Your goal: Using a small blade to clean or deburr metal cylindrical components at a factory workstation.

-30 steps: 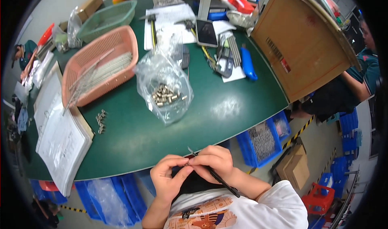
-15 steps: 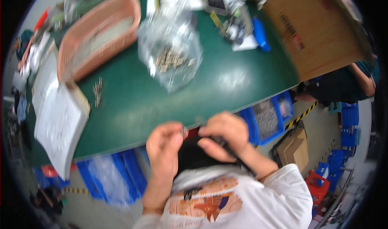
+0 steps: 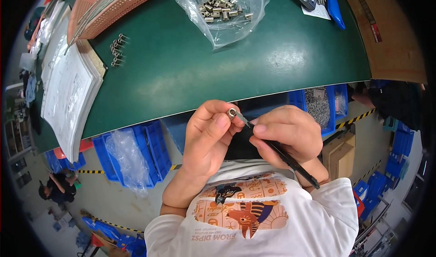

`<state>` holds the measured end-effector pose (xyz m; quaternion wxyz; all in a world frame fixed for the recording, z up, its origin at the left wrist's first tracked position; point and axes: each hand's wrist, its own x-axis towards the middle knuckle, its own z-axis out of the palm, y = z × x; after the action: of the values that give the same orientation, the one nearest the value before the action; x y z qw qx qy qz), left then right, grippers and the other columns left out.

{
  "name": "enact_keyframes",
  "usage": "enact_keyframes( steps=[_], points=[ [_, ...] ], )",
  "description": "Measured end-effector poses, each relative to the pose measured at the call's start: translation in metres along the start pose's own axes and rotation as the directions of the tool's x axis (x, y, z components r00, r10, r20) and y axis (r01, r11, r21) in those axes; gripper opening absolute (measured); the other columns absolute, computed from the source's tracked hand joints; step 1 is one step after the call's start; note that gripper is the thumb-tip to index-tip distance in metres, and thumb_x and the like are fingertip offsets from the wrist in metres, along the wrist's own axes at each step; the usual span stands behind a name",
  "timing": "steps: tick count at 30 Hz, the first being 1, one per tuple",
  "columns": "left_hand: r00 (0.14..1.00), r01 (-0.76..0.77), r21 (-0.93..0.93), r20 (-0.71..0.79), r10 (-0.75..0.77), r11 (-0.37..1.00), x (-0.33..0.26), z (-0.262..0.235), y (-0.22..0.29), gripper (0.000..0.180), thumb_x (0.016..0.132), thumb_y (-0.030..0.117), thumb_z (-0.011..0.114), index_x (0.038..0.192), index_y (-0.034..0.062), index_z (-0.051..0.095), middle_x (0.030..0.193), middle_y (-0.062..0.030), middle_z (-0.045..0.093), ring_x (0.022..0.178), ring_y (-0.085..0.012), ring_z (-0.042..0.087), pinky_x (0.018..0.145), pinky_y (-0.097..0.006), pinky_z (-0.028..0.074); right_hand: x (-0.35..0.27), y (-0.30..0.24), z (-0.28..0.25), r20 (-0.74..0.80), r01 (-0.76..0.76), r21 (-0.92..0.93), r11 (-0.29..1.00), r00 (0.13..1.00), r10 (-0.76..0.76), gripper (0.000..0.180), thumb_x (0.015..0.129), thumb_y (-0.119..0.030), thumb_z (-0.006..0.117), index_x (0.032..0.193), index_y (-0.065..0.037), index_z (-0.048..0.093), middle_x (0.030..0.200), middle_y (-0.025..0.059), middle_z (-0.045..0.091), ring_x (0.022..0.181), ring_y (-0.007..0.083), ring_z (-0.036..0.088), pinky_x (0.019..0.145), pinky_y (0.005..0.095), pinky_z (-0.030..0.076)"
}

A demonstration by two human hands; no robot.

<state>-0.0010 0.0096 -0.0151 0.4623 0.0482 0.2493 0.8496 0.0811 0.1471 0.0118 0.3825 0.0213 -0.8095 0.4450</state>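
The left hand [image 3: 206,141] pinches a small metal nut [image 3: 232,113] in its fingers below the table [image 3: 190,71] edge. The right hand [image 3: 288,136] grips a thin black tool [image 3: 281,155], tip apparently at the nut. Best keep both aligned and steady.

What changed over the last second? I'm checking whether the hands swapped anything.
Nothing was swapped or let go. The view tipped down, so the green table slid toward the top of the picture, and both hands now fill more of it. The left hand keeps pinching the small metal fitting, and the right hand keeps the thin black tool at it. The clear bag of metal parts and the booklet lie unmoved.
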Motion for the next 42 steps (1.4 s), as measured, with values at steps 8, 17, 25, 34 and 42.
enact_keyframes(
  steps=[8, 17, 25, 34, 42],
  points=[
    [0.999, -0.046, 0.085, 0.005, 0.046, 0.995, 0.001, 0.001, 0.001, 0.018, 0.089, 0.009, 0.057, 0.104, 0.0014, 0.056, 0.100, -0.0090, 0.060, 0.089, -0.0139, 0.058, 0.081, -0.027, 0.047, 0.005, 0.000, -0.006, 0.027, 0.031, -0.011, 0.999, 0.999, -0.030, 0.023, 0.062, -0.002, 0.075, 0.083, -0.005, 0.067, 0.074, 0.0066, 0.064, 0.059, 0.0164, 0.061, 0.048, 0.0248, 0.045],
    [0.991, -0.108, 0.263, -0.046, 0.124, 0.959, -0.003, 0.004, 0.001, 0.016, 0.087, 0.010, 0.057, 0.101, 0.0023, 0.055, 0.095, -0.0104, 0.057, 0.087, -0.0162, 0.055, 0.079, -0.030, 0.046, 0.006, -0.006, -0.010, 0.129, 0.066, -0.057, 0.996, 0.990, -0.058, 0.026, 0.065, -0.001, 0.076, 0.087, -0.005, 0.063, 0.078, 0.0083, 0.063, 0.069, 0.0209, 0.065, 0.058, 0.0293, 0.051],
    [0.985, -0.125, 0.353, -0.066, 0.158, 0.927, -0.004, 0.006, 0.001, 0.014, 0.087, 0.014, 0.056, 0.098, 0.0055, 0.055, 0.089, -0.0110, 0.054, 0.086, -0.0194, 0.052, 0.079, -0.033, 0.044, 0.005, -0.006, -0.008, 0.120, 0.068, -0.094, 0.993, 0.991, -0.057, 0.026, 0.065, -0.003, 0.076, 0.087, -0.006, 0.063, 0.078, 0.0065, 0.063, 0.069, 0.0201, 0.065, 0.059, 0.0295, 0.052],
    [0.982, -0.176, 0.237, -0.028, 0.188, 0.955, -0.003, 0.005, -0.001, 0.010, 0.086, 0.002, 0.058, 0.096, 0.0011, 0.055, 0.099, -0.0130, 0.059, 0.086, -0.0141, 0.057, 0.079, -0.027, 0.046, 0.004, 0.001, -0.007, 0.103, 0.171, -0.071, 0.983, 0.981, -0.163, 0.019, 0.066, -0.008, 0.070, 0.083, -0.001, 0.066, 0.078, 0.0099, 0.064, 0.065, 0.0193, 0.064, 0.054, 0.0278, 0.050],
    [0.987, -0.160, 0.242, 0.023, 0.160, 0.957, -0.003, 0.002, -0.001, 0.011, 0.087, 0.003, 0.057, 0.097, 0.0009, 0.054, 0.096, -0.0139, 0.058, 0.086, -0.0160, 0.057, 0.078, -0.028, 0.047, 0.007, -0.006, -0.017, 0.179, -0.046, 0.029, 0.998, 0.983, 0.040, 0.020, 0.069, -0.006, 0.075, 0.085, -0.005, 0.063, 0.079, 0.0082, 0.065, 0.072, 0.0215, 0.066, 0.060, 0.0305, 0.051]
  ],
)
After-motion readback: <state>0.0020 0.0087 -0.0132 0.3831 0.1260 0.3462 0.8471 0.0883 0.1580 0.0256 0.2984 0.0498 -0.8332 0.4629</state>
